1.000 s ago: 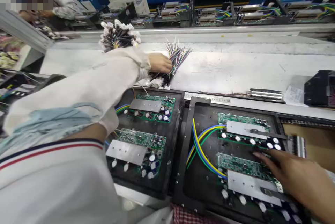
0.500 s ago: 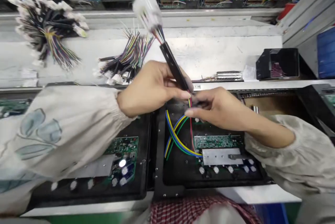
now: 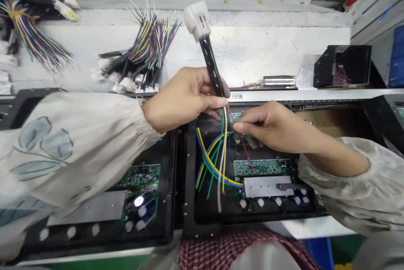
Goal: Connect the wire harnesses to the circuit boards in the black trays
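Note:
My left hand [image 3: 189,97] pinches the black sleeve of a wire harness [image 3: 211,63], its white plug [image 3: 198,20] pointing up. Green, yellow, blue and white wires hang from the sleeve's lower end. Just to the right, my right hand [image 3: 261,126] has its thumb and forefinger closed on the thin red wire [image 3: 244,143] of that harness. Below both hands lies a black housing [image 3: 211,215] with a green circuit board [image 3: 265,167] and a silver metal plate [image 3: 268,186]. Thicker yellow, blue and green wires [image 3: 208,160] curve out from beside the plate.
At the back left lie two bundles of harnesses [image 3: 142,55] [image 3: 38,21]. A black box with thin wires [image 3: 344,65] stands at the right, beside a silver cylinder [image 3: 279,81]. Another housing with a board [image 3: 170,219] is at the left.
The harness wires now hang down separately below my left hand. My right hand has moved slightly down and right, with the red wire drawn aside. The view has shifted.

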Action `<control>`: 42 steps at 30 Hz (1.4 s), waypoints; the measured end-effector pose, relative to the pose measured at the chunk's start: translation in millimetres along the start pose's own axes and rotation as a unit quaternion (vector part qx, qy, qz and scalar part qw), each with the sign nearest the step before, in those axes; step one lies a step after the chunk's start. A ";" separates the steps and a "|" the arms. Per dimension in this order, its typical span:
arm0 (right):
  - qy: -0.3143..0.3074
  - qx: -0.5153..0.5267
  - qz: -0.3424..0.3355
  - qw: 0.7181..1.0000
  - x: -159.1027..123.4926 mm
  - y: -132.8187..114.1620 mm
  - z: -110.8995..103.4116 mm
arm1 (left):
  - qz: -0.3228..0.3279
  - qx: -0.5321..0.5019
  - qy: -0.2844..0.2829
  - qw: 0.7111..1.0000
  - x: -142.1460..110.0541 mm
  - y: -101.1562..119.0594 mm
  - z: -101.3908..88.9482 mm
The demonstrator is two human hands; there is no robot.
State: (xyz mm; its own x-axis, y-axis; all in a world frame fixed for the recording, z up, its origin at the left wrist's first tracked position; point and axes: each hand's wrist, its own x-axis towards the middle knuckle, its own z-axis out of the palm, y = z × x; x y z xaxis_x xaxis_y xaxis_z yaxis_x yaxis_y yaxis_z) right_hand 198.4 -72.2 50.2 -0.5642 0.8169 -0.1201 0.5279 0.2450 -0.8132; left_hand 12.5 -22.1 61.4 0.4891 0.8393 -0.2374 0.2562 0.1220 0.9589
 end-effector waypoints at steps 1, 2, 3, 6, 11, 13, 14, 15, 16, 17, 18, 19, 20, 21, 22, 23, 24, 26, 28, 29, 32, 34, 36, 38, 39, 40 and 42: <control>0.009 -0.016 -0.010 1.000 -0.6 1.6 -0.5 | 0.000 0.005 0.004 1.000 0.0 -0.8 -1.1; 0.010 -0.031 -0.014 0.999 -1.9 3.7 -1.0 | -0.002 0.011 0.008 1.000 -0.3 -1.6 -2.6; 0.004 -0.042 -0.011 0.999 -3.6 6.3 -1.4 | -0.003 0.016 0.014 1.000 -0.9 -2.5 -4.2; 0.016 -0.067 0.038 0.997 -6.6 16.9 -1.4 | -0.005 0.014 0.026 1.000 -2.0 -6.6 -8.9; 0.234 -0.121 0.079 0.962 7.4 41.0 8.2 | -0.016 -0.036 0.072 0.997 5.1 -17.3 -11.2; 0.256 -0.119 0.071 0.957 13.9 48.9 14.3 | -0.014 -0.035 0.083 0.996 9.2 -21.0 -11.1; 0.260 -0.116 0.068 0.956 15.9 51.8 17.1 | -0.013 -0.031 0.088 0.996 10.9 -22.5 -11.1; 0.262 -0.113 0.067 0.956 17.2 54.1 19.6 | -0.014 -0.026 0.091 0.995 12.3 -23.8 -11.0; 0.262 -0.112 0.066 0.956 17.7 55.7 21.6 | -0.016 -0.022 0.091 0.996 13.5 -24.9 -10.8; 0.260 -0.115 0.067 0.956 17.8 56.7 23.1 | -0.018 -0.019 0.088 0.996 14.3 -25.9 -10.6; 0.256 -0.120 0.068 0.957 17.7 57.2 24.1 | -0.019 -0.018 0.086 0.996 14.9 -26.9 -10.4; 0.253 -0.127 0.070 0.957 17.5 57.3 24.7 | -0.018 -0.019 0.085 0.996 15.4 -27.9 -10.2; 0.248 -0.135 0.073 0.956 17.5 57.3 25.0 | -0.017 -0.020 0.087 0.996 15.7 -28.9 -10.1; 0.242 -0.144 0.077 0.957 17.6 57.1 25.1 | -0.014 -0.021 0.091 0.996 16.0 -29.9 -10.1; 0.234 -0.152 0.081 0.957 17.8 57.0 25.1 | -0.009 -0.021 0.096 0.995 16.3 -30.8 -10.3; 0.227 -0.158 0.084 0.957 18.2 57.0 25.0 | -0.005 -0.021 0.099 0.995 16.6 -31.6 -10.5; 0.221 -0.163 0.087 0.958 18.6 57.1 25.0 | -0.002 -0.020 0.100 0.995 16.9 -32.4 -10.7; 0.212 -0.171 0.089 0.958 19.3 57.5 25.2 | 0.001 -0.012 0.098 0.995 17.5 -33.5 -11.0; 0.209 -0.178 0.085 0.958 19.7 58.0 25.6 | 0.000 -0.003 0.102 0.995 18.0 -34.2 -11.1; 0.209 -0.181 0.081 0.958 19.8 58.1 25.7 | -0.001 0.000 0.105 0.995 18.2 -34.4 -11.1; 0.209 -0.184 0.077 0.957 19.8 58.3 26.2 | -0.002 0.001 0.105 0.994 18.3 -34.8 -11.0; 0.206 -0.188 0.078 0.957 20.2 58.9 26.6 | -0.004 0.001 0.103 0.995 18.2 -34.8 -11.2; 0.205 -0.196 0.077 0.956 21.2 60.2 27.0 | -0.007 0.002 0.101 0.995 18.1 -35.0 -11.4; 0.202 -0.204 0.075 0.955 21.9 61.3 26.3 | -0.009 0.000 0.100 0.995 18.0 -35.3 -11.5; 0.196 -0.208 0.074 0.955 21.7 61.1 25.4 | -0.009 -0.002 0.100 0.995 18.0 -35.5 -11.4; 0.188 -0.214 0.074 0.956 20.9 59.9 23.9 | -0.008 -0.004 0.101 0.995 18.2 -35.6 -11.3; 0.176 -0.225 0.073 0.956 17.3 54.0 19.9 | -0.009 -0.010 0.102 0.995 18.9 -35.8 -10.4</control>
State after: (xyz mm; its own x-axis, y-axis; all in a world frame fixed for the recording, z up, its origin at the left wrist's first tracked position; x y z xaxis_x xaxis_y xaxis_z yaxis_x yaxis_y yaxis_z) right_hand 204.5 -55.2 -7.1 -0.2564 0.9653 0.0490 0.8489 0.2491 -0.4661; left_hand 4.0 -5.1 24.2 0.3053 0.9266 -0.2196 0.2460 0.1460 0.9582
